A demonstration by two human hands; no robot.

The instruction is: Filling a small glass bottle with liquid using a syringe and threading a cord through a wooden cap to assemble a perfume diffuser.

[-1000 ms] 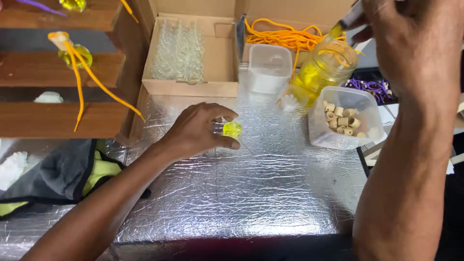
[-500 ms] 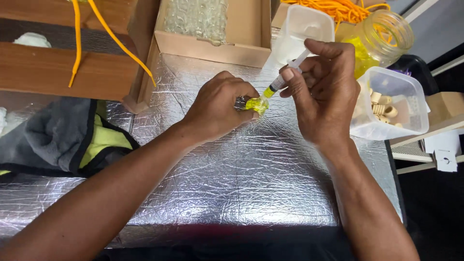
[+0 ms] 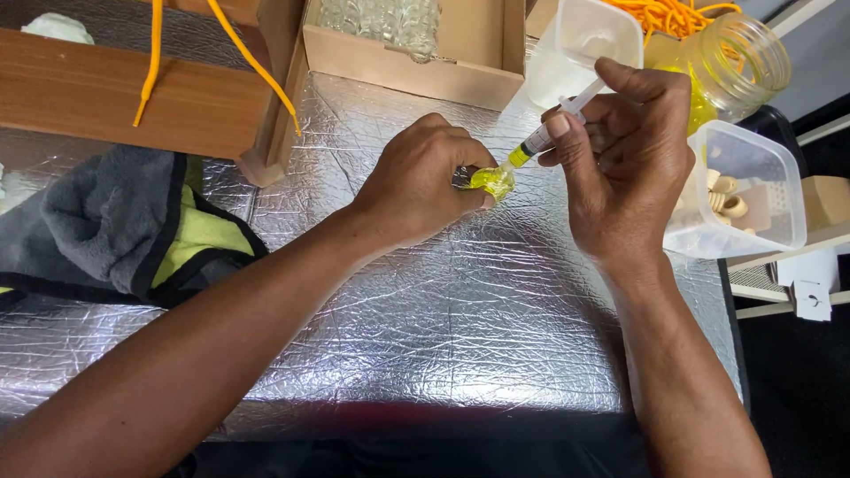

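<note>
My left hand (image 3: pixel 423 186) is closed around a small clear glass bottle (image 3: pixel 492 181) holding yellow liquid, resting on the foil-covered table (image 3: pixel 425 310). My right hand (image 3: pixel 624 159) grips a plastic syringe (image 3: pixel 551 127) with yellow liquid in it, thumb on the plunger end. The syringe tip points down-left into the mouth of the small bottle. Most of the bottle is hidden by my left fingers.
A cardboard box of small glass bottles (image 3: pixel 403 35) sits at the back. A clear tub (image 3: pixel 584 44), a glass jar of yellow liquid (image 3: pixel 730 62), orange cords (image 3: pixel 682 11) and a tub of wooden beads (image 3: pixel 739 190) stand at the right. A grey-and-yellow cloth (image 3: pixel 133 226) and wooden rack (image 3: pixel 115 97) lie left.
My right hand came down from the jar at the back right with the syringe and put its tip to the small bottle. My left hand kept hold of the bottle.
</note>
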